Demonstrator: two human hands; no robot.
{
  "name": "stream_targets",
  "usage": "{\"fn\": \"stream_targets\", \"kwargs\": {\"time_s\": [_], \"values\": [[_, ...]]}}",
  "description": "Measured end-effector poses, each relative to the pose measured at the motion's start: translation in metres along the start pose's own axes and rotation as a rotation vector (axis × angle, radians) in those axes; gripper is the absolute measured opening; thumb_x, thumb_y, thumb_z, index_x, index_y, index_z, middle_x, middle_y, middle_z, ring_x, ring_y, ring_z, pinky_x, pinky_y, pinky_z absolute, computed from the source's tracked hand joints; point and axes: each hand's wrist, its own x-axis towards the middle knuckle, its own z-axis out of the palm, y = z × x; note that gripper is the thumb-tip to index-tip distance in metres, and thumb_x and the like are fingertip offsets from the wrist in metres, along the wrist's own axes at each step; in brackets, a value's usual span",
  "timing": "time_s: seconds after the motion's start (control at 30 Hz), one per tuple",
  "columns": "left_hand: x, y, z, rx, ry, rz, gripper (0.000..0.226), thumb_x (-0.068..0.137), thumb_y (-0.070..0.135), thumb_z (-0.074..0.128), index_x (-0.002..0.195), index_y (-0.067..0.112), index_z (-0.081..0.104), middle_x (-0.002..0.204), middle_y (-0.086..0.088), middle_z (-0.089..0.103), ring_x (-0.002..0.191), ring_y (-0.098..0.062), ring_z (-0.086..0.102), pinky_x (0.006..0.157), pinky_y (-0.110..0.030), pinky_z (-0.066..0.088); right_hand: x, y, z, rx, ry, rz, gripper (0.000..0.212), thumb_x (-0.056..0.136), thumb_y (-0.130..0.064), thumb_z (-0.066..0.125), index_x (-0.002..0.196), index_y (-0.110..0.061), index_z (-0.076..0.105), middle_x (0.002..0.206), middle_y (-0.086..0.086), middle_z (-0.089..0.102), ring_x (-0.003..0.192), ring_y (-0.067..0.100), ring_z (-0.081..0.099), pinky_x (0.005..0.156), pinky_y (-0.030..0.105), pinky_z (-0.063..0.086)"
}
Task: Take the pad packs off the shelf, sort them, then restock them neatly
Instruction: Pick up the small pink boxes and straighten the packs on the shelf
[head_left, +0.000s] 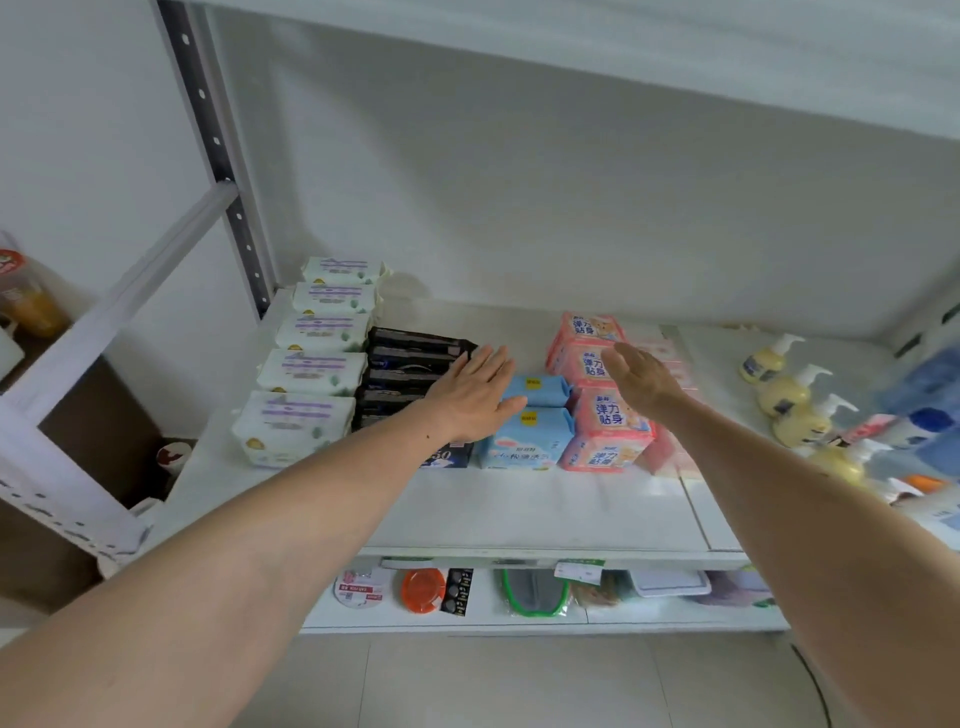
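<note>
Shelving of white metal (519, 519) carries the pad packs in four rows running front to back. Nearest the edge sit the front packs of each row. Five white plastic packs with purple bands (296, 426) fill the leftmost row, black packs (410, 358) line up beside them, their count hidden by the forearm, then come two light-blue packs (524, 441) and three pink packs with printed characters (608, 436) visible. The left hand (475, 397) lies flat with straight fingers over the black row, its thumb touching the rear blue pack. The right hand (641, 379) hovers open, fingers relaxed, over the pink row. Farther right stand four yellow pump bottles (789, 395).
</note>
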Motion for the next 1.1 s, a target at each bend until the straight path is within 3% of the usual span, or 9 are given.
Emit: {"fn": "stream_targets", "kwargs": {"time_s": [0.17,0.3,0.43,0.57,0.7,0.77,0.9,1.0,1.1], "values": [[0.013,0.03,0.019,0.042,-0.061,-0.028,0.068,0.1,0.055,0.017,0.154,0.021,-0.007,0.16,0.001,-0.02,0.146,-0.016,-0.021,0.12,-0.042,-0.007,0.001,0.04,0.02,-0.152,-0.157,-0.053,0.091,0.077,-0.082,-0.009,0.152,-0.036,0.009,0.161,-0.007,-0.006,0.148,0.017,-0.005,0.118,0.054,0.005],[0.017,0.043,0.031,0.083,-0.097,-0.073,0.072,0.099,0.058,0.019,0.153,0.022,-0.011,0.158,0.003,-0.024,0.145,-0.014,-0.024,0.12,-0.041,-0.01,-0.006,0.047,0.027,-0.244,-0.201,-0.148,0.059,0.097,-0.058,0.015,0.151,-0.038,0.002,0.16,-0.008,-0.012,0.148,0.023,-0.012,0.116,0.055,0.001],[0.015,0.05,0.04,0.114,-0.1,-0.103,0.075,0.097,0.061,0.021,0.153,0.022,-0.01,0.159,0.003,-0.023,0.146,-0.015,-0.022,0.12,-0.041,-0.01,-0.003,0.056,0.031,-0.197,-0.226,-0.204,0.068,0.083,-0.07,0.009,0.147,-0.046,0.009,0.161,-0.008,-0.007,0.148,0.026,-0.008,0.116,0.06,0.003],[0.018,0.063,0.041,0.128,-0.081,-0.088,0.077,0.097,0.061,0.022,0.153,0.02,-0.012,0.159,0.001,-0.022,0.146,-0.016,-0.022,0.12,-0.039,-0.011,0.0,0.07,0.021,-0.216,-0.204,-0.201,0.059,0.096,-0.061,0.014,0.15,-0.041,0.003,0.161,-0.01,-0.008,0.148,0.02,-0.008,0.116,0.058,0.002],[0.033,0.088,0.039,0.117,-0.039,-0.019,0.085,0.095,0.064,0.029,0.153,0.017,-0.013,0.16,0.0,-0.019,0.147,-0.016,-0.019,0.12,-0.039,-0.01,0.014,0.086,0.004,-0.143,-0.203,-0.184,0.073,0.09,-0.071,0.006,0.152,-0.034,0.001,0.161,-0.006,0.005,0.148,0.027,0.007,0.117,0.056,0.007],[0.043,0.099,0.041,0.125,-0.025,-0.005,0.09,0.093,0.064,0.035,0.153,0.016,-0.012,0.161,-0.001,-0.017,0.147,-0.016,-0.018,0.12,-0.039,-0.01,0.022,0.087,-0.007,-0.159,-0.187,-0.197,0.08,0.086,-0.074,0.002,0.153,-0.03,0.009,0.16,-0.002,0.016,0.147,0.026,0.014,0.116,0.057,0.012],[0.055,0.115,0.039,0.146,-0.005,-0.034,0.095,0.092,0.059,0.047,0.153,0.013,-0.01,0.161,-0.003,-0.017,0.147,-0.017,-0.016,0.12,-0.039,-0.009,0.052,0.083,-0.026,-0.232,-0.17,-0.224,0.069,0.096,-0.063,0.016,0.143,-0.016,0.034,0.15,0.006,0.038,0.139,0.025,0.033,0.114,0.05,0.025],[0.064,0.12,0.039,0.156,-0.008,-0.065,0.1,0.089,0.057,0.052,0.153,0.012,-0.009,0.161,-0.005,-0.015,0.148,-0.02,-0.014,0.121,-0.041,-0.006,0.08,0.076,-0.033,-0.199,-0.203,-0.256,0.08,0.089,-0.072,0.019,0.147,-0.018,0.032,0.152,0.007,0.036,0.138,0.028,0.036,0.113,0.05,0.028],[0.073,0.123,0.041,0.166,0.003,-0.091,0.101,0.087,0.058,0.056,0.154,0.011,-0.004,0.162,-0.007,-0.01,0.149,-0.022,-0.011,0.121,-0.044,-0.003,0.105,0.063,-0.03,-0.191,-0.241,-0.298,0.065,0.097,-0.057,0.031,0.145,-0.013,0.034,0.15,0.011,0.039,0.134,0.031,0.041,0.111,0.045,0.033]]}}
